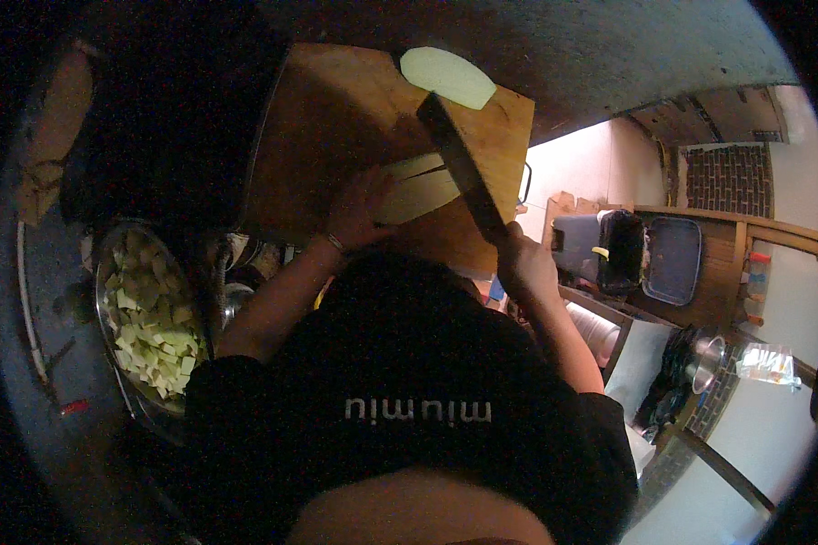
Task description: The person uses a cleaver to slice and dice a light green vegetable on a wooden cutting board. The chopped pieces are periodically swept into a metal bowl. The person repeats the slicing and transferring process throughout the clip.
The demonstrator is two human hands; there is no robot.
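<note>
On a wooden cutting board (pixel 300 122) lies a pale vegetable piece (pixel 419 197) with dark cut lines across its top. My left hand (pixel 362 208), in shadow and wearing a thin bracelet, steadies its left end; how the fingers lie is hard to see. My right hand (pixel 528 266) grips the handle of a wide-bladed kitchen knife (pixel 460 160). Its blade slants up and left across the vegetable's right end; contact with the piece cannot be made out. Another pale green vegetable slab (pixel 450 75), oval with one straight-cut end, lies at the board's far edge.
At left stands a large metal bowl (pixel 102 306) of chopped pale green vegetable chunks (pixel 157 334). To the right, beyond the board, are a dark-lined bin (pixel 624 252), a grey plastic tub (pixel 675 262) and a metal bowl (pixel 707 359). A dark wall or panel (pixel 586 61) rises behind the board.
</note>
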